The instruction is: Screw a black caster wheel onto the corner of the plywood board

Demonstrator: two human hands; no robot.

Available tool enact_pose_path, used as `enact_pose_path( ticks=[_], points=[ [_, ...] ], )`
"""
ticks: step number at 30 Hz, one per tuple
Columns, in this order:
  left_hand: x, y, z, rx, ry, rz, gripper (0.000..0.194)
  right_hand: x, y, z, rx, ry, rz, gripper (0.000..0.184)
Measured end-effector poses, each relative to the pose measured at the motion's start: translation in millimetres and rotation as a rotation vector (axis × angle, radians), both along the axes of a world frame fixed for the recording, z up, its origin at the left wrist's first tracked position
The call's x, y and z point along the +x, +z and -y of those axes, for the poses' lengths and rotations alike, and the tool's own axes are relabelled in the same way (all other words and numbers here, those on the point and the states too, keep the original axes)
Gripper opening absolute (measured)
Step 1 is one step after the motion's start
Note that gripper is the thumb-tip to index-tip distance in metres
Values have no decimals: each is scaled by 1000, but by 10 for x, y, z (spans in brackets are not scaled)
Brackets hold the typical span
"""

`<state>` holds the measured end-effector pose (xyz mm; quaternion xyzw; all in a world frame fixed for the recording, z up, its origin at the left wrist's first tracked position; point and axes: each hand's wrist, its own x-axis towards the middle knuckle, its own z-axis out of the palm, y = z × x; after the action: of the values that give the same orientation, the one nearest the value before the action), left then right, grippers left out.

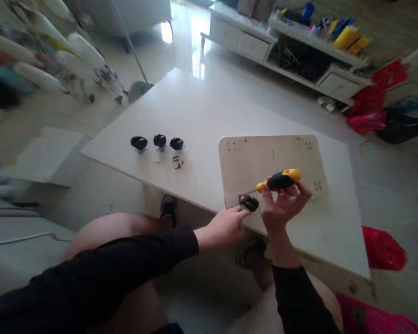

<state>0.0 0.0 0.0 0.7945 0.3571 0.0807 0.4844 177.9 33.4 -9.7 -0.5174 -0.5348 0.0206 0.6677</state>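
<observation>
A yellow and black screwdriver point(280, 181) lies in the grip of my right hand point(284, 204), its shaft pointing left and down at a black caster wheel point(250, 202). That caster is at the near left corner of a pale rectangular board point(261, 162) with rounded corners. My left hand point(230, 225) reaches in from the left, its fingers closed on the caster's near side. Small holes mark the board's other corners. Farther left on the table stand three more black casters, a left one point(139, 143), a middle one point(160, 141) and a right one point(176, 144). Several dark screws point(177, 162) lie near them.
The white table point(202, 111) carries all these parts; its near edge passes over my knees. Beyond it stands a low white cabinet point(244, 39) with items on top. Red bags point(369, 109) lie to the right, and a white box point(48, 155) stands on the left.
</observation>
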Motion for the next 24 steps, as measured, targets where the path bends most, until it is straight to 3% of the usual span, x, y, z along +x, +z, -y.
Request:
enact_pose_path(
  ticks=[8, 24],
  points=[
    [37, -136, -6, 83, -15, -4, 65, 17, -84, 36, -59, 2, 77, 74],
    [60, -75, -57, 119, -48, -25, 67, -14, -40, 92, -47, 4, 121, 75]
  ],
)
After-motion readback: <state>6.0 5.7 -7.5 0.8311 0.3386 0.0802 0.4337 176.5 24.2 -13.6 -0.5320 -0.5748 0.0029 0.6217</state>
